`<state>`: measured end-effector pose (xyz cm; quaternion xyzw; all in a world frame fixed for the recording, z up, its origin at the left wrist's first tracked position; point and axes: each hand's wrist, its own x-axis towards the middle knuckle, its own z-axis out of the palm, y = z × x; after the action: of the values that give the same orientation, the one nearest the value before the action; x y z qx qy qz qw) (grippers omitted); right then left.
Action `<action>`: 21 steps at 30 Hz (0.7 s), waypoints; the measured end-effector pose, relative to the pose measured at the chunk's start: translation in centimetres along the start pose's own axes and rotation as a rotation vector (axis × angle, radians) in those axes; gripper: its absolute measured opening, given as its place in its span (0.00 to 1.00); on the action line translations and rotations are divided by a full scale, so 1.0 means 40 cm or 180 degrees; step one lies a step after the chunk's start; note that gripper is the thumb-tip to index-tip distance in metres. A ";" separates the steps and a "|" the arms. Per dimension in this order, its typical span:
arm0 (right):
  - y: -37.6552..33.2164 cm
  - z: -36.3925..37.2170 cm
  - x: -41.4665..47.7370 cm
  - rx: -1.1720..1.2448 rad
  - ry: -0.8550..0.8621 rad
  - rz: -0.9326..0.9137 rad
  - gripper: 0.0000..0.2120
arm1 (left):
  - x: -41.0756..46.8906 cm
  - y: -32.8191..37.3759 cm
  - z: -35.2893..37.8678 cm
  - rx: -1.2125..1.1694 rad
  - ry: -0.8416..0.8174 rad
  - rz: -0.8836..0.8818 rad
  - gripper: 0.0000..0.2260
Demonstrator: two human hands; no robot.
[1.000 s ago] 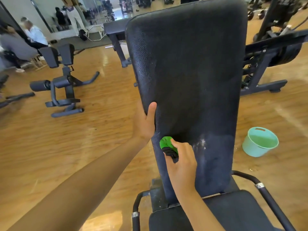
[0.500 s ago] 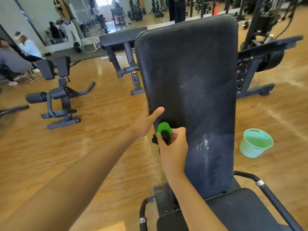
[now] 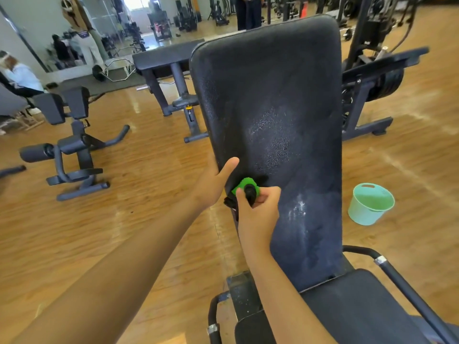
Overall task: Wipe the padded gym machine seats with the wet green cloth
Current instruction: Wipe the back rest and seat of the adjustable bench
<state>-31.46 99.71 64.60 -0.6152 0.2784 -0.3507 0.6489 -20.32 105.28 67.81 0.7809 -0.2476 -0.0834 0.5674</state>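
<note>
Left hand (image 3: 213,181): we are gripping the backrest pad's (image 3: 273,95) left edge, thumb lying on its front.
Right hand (image 3: 257,212): we are clutching the bunched green cloth (image 3: 244,184).
Green cloth: we are holding it against the pad, between our hands.
Bucket (image 3: 370,204): sitting well right of our right hand.

Glossy wooden floor (image 3: 139,219), black gym machines (image 3: 74,150) around, a mint bucket (image 3: 367,209), mirrored wall (image 3: 116,28) behind
</note>
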 end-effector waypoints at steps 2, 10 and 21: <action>0.009 -0.005 -0.008 -0.0126 -0.0147 -0.0066 0.13 | -0.001 -0.003 0.005 0.0040 0.0063 0.0029 0.42; 0.158 -0.051 -0.100 -0.0528 -0.0289 0.0232 0.17 | -0.010 -0.022 0.039 -0.0214 0.0527 -0.0033 0.30; 0.233 -0.159 -0.073 -0.0465 0.0159 0.0691 0.12 | -0.017 -0.009 0.157 -0.0269 0.1976 -0.0158 0.03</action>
<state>-37.19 98.19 54.55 -0.6181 0.3842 -0.2724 0.6294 -23.39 100.37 65.24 0.7506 -0.0398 0.1349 0.6457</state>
